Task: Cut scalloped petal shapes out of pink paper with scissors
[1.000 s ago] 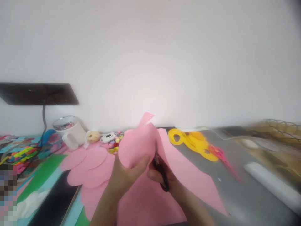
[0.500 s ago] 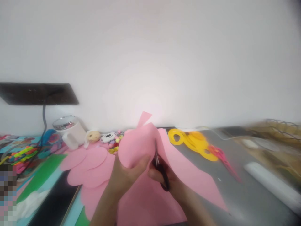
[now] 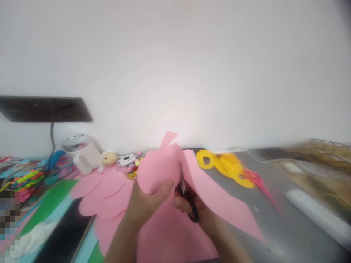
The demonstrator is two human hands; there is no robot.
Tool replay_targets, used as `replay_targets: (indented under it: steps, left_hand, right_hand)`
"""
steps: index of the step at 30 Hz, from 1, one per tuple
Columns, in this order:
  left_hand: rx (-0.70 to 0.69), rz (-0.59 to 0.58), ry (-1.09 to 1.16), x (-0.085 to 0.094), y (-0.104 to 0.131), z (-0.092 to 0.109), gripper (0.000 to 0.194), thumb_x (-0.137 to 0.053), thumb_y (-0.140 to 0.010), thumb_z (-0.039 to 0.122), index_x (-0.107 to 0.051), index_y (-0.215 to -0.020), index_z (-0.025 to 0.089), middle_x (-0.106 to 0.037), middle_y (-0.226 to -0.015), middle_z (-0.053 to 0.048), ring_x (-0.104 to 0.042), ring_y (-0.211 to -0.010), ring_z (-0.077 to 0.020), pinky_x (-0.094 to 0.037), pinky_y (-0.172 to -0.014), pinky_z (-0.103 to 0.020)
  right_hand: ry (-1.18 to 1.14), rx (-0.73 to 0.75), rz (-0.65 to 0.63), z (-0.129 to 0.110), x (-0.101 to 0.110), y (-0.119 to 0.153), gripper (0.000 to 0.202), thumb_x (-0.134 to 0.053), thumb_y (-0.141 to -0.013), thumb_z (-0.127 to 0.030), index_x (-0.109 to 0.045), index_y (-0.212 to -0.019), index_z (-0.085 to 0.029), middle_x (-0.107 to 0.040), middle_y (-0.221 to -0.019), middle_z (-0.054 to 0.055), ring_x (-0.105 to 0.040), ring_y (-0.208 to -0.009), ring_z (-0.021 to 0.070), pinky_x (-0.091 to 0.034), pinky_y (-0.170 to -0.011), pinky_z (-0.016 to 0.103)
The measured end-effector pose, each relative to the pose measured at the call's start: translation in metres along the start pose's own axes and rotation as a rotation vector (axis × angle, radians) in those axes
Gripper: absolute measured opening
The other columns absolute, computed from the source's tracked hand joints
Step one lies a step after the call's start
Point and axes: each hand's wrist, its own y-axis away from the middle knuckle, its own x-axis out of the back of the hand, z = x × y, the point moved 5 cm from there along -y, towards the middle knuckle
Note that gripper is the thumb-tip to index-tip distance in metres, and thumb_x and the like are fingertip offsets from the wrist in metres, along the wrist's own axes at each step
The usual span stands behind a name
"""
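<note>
My left hand (image 3: 150, 199) is closed on a pink paper sheet (image 3: 157, 166), thumb on the near face, holding up a rounded, partly cut shape. Dark-handled scissors (image 3: 189, 201) are gripped in my right hand (image 3: 192, 204), their blades pointing up against the right edge of that rounded shape. A narrow pink strip sticks up behind it. More of the pink sheet hangs below my hands and spreads to the right across the grey table. Left of my left arm lie several overlapping pink paper circles (image 3: 109, 186).
Yellow paper rings (image 3: 205, 159) and pink scissors (image 3: 261, 186) lie to the right, with a white bar-shaped object (image 3: 315, 215) beyond them. A white mug (image 3: 87, 157) and small trinkets stand at the back left. A dark panel (image 3: 46, 109) with a cable is on the wall.
The scissors and my right hand have shifted very slightly against the paper. My left hand keeps its hold, and all else looks the same.
</note>
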Motion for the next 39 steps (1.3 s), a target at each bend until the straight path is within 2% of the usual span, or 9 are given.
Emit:
replay_targets:
  steps: [5,8,14,17,19,22,26,35,39]
  left_hand:
    - [-0.047,0.013,-0.008,0.0,-0.001,0.001,0.041,-0.069,-0.07,0.039,-0.067,-0.102,0.014,-0.074,-0.096,-0.012,-0.067,-0.095,-0.0294,-0.055,-0.082,-0.04]
    - [-0.05,0.09,-0.032,0.002,0.0,0.004,0.039,-0.069,-0.068,0.039,-0.067,-0.099,0.015,-0.073,-0.097,-0.01,-0.067,-0.095,-0.0285,-0.055,-0.079,-0.038]
    - [-0.041,0.188,-0.088,0.002,0.003,0.01,0.021,-0.065,-0.071,0.038,-0.066,-0.076,0.018,-0.071,-0.072,-0.004,-0.067,-0.074,-0.0235,-0.053,-0.06,-0.032]
    - [-0.024,0.221,-0.079,0.002,0.005,0.012,0.022,-0.065,-0.07,0.038,-0.067,-0.079,0.018,-0.072,-0.076,-0.004,-0.068,-0.077,-0.0235,-0.054,-0.062,-0.031]
    - [-0.004,0.241,-0.096,0.002,0.006,0.014,0.022,-0.067,-0.069,0.036,-0.068,-0.081,0.018,-0.074,-0.079,-0.005,-0.069,-0.078,-0.0239,-0.055,-0.064,-0.032]
    - [0.016,0.213,-0.124,0.001,0.008,0.016,0.022,-0.067,-0.068,0.037,-0.07,-0.079,0.018,-0.075,-0.08,-0.006,-0.069,-0.079,-0.0251,-0.056,-0.065,-0.032]
    - [0.017,0.182,-0.141,0.0,0.009,0.019,0.022,-0.067,-0.068,0.037,-0.071,-0.079,0.018,-0.075,-0.081,-0.006,-0.07,-0.081,-0.0254,-0.056,-0.066,-0.032]
    - [-0.025,0.12,-0.138,0.0,0.007,0.021,0.022,-0.067,-0.07,0.036,-0.073,-0.081,0.019,-0.075,-0.084,-0.006,-0.07,-0.082,-0.0248,-0.056,-0.067,-0.031]
    - [-0.001,0.142,-0.148,0.001,0.009,0.02,0.025,-0.068,-0.069,0.037,-0.073,-0.085,0.019,-0.075,-0.085,-0.006,-0.07,-0.084,-0.025,-0.056,-0.069,-0.031]
  right_hand:
    - [-0.125,-0.047,-0.001,0.007,-0.004,-0.004,0.02,-0.067,-0.063,-0.023,-0.048,-0.058,-0.022,-0.045,-0.051,-0.007,-0.042,-0.042,0.0089,-0.034,-0.039,0.021]
    - [-0.18,-0.085,0.004,0.01,-0.006,-0.004,0.015,-0.066,-0.062,-0.023,-0.052,-0.065,-0.023,-0.047,-0.052,-0.007,-0.043,-0.043,0.0096,-0.035,-0.039,0.022]
    - [-0.157,-0.121,0.018,0.007,-0.007,-0.002,0.015,-0.062,-0.06,-0.017,-0.049,-0.059,-0.022,-0.046,-0.052,-0.006,-0.043,-0.043,0.0095,-0.031,-0.038,0.021]
    - [-0.086,-0.094,0.037,0.011,-0.004,-0.003,0.016,-0.066,-0.06,-0.016,-0.051,-0.058,-0.022,-0.049,-0.052,-0.005,-0.045,-0.044,0.0101,-0.036,-0.04,0.022]
    - [-0.085,-0.054,0.002,0.016,-0.004,-0.006,0.015,-0.07,-0.063,-0.022,-0.055,-0.062,-0.022,-0.053,-0.052,-0.004,-0.049,-0.046,0.0118,-0.041,-0.043,0.024]
    - [-0.099,-0.009,-0.052,0.024,-0.003,-0.008,0.026,-0.079,-0.06,-0.035,-0.058,-0.069,-0.022,-0.055,-0.055,-0.005,-0.052,-0.051,0.0136,-0.046,-0.051,0.027]
    - [-0.11,0.011,0.011,0.023,0.003,-0.002,0.03,-0.08,-0.063,-0.044,-0.06,-0.069,-0.022,-0.059,-0.065,-0.002,-0.056,-0.063,0.0157,-0.049,-0.063,0.03]
    - [-0.131,-0.045,-0.031,0.012,0.005,0.003,0.024,-0.081,-0.062,-0.031,-0.06,-0.068,-0.021,-0.057,-0.068,-0.002,-0.055,-0.065,0.0153,-0.049,-0.062,0.028]
    - [-0.133,-0.019,-0.035,0.004,0.003,0.001,0.028,-0.077,-0.063,-0.028,-0.05,-0.056,-0.021,-0.048,-0.058,-0.005,-0.046,-0.054,0.0112,-0.044,-0.053,0.025]
